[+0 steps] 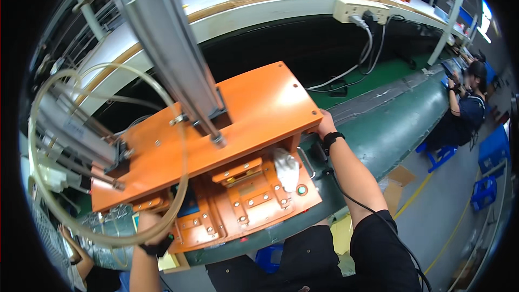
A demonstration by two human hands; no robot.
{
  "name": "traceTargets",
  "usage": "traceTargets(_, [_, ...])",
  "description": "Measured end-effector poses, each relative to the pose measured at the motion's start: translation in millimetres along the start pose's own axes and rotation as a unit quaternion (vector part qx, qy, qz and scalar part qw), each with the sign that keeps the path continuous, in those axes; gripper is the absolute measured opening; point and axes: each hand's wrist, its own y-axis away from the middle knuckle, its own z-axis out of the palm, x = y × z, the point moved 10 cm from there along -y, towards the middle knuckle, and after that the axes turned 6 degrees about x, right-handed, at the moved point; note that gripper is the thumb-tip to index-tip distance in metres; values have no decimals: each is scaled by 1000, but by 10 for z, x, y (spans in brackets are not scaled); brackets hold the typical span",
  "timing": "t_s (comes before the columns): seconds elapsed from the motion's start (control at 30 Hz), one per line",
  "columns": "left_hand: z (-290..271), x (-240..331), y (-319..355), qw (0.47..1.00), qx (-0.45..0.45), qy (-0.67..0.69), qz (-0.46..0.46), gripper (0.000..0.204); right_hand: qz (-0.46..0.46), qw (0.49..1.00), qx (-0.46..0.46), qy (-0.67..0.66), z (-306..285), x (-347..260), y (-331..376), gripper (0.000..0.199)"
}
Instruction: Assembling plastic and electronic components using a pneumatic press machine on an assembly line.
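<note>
An orange press fixture (254,103) with a wide top plate stands in front of me. Two metal pneumatic cylinders (167,43) rise from that plate. My right hand (326,124) is at the plate's right end, against or just behind its edge, its fingers mostly hidden. My left hand (154,223) is by the fixture's front left corner, partly covered by a looped clear air hose (97,238); its fingers are hard to make out. Below the plate lies an orange base (216,230) with bolted blocks. A white cloth (286,170) hangs near its right side, above a green button (301,189).
The fixture rests on a green-covered bench (378,108). Behind it runs a white shelf (259,2) with a power strip (359,11) and cables. A co-worker (467,92) sits at the far right near blue stools (440,157). Another person's arm (78,251) shows at lower left.
</note>
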Motion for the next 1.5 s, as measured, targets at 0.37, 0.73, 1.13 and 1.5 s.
traceTargets(0.37, [210,-51,933,910,312,153,227,49,-114,710,212,661,-460,-998,-278,64])
traceTargets(0.73, [216,-700,1123,903,366,38,224,67,-136,687,299,649,-452,-1188,-502,48])
traceTargets(1.13, [71,95,1211,855,433,-39,282,42,0,988,143,63,-1446,-957,935,36])
traceTargets(1.5, [414,322,1741,872,284,105,385,39,-23,956,-166,-241,-598,-402,3844,68])
